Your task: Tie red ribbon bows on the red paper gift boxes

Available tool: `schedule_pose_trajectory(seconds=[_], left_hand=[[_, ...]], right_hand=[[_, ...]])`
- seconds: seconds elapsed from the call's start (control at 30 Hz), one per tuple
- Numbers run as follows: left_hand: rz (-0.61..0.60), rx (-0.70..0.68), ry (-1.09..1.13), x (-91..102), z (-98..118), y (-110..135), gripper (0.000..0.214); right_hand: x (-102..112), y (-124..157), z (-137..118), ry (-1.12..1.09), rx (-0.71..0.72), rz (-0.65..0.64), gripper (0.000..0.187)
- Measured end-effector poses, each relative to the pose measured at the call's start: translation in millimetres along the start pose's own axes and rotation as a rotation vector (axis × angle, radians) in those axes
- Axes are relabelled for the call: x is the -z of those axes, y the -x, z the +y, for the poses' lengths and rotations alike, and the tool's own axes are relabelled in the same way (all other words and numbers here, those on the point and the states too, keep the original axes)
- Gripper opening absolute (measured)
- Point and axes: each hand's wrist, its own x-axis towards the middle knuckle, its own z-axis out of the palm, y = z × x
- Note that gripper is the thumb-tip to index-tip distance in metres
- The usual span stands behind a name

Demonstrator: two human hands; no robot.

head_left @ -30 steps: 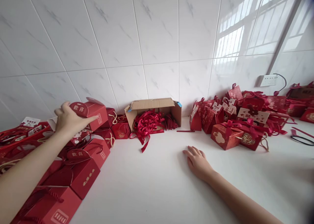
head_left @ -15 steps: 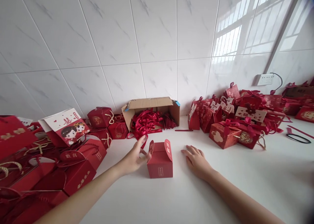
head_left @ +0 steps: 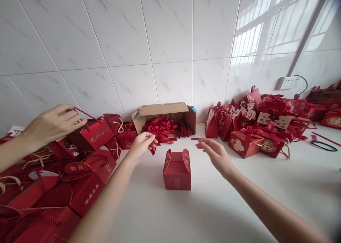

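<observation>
While red ribbon (head_left: 152,151) is pinched in the left grip (head_left: 147,141), the right grip (head_left: 211,150) is held released; a red box (head_left: 177,177) is carried by the tabletop (head_left: 207,211).

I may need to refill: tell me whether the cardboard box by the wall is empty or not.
Not empty: the cardboard box has an open front, showing red ribbons inside.

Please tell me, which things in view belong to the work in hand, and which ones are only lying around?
Probably in the work:
box, standing in the middle
ribbons, beside the left hand; its grip on any is unclear
carton, holding ribbons

Probably only lying around:
black ring, at far right
bowed boxes, right of the right hand
</observation>
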Motion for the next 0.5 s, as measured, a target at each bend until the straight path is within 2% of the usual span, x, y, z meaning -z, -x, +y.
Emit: schedule_pose_trajectory(seconds=[0.07, 0.1, 0.17, 0.23, 0.33, 0.4, 0.5], left_hand=[[0.002, -0.083, 0.04, 4.2, 35, 14, 0.019], [-0.01, -0.114, 0.041, 5.2, 50, 24, 0.018], [-0.059, -0.183, -0.012, 6.1, 70, 51, 0.017], [-0.151, -0.231, -0.139, 7.4, 79, 81, 0.019], [-0.307, -0.296, -0.347, 18.7, 78, 112, 0.02], [-0.305, -0.371, -0.415, 40.2, 71, 111, 0.019], [-0.197, -0.4, -0.439, 97.2, 54, 73, 0.023]], right_hand=[[-24, 0, -38, -0.391, -0.172, -0.073, 0.034], [-36, 1, -54, -0.545, -0.255, -0.15, 0.034], [-57, 2, -77, -0.784, -0.374, -0.265, 0.034], [-69, 0, -88, -0.974, -0.423, -0.282, 0.026], [-69, -12, -87, -1.134, -0.507, -0.22, 0.017], [-62, -24, -78, -1.178, -0.533, -0.137, 0.018], [-47, -45, -62, -1.194, -0.456, 0.086, 0.023]])
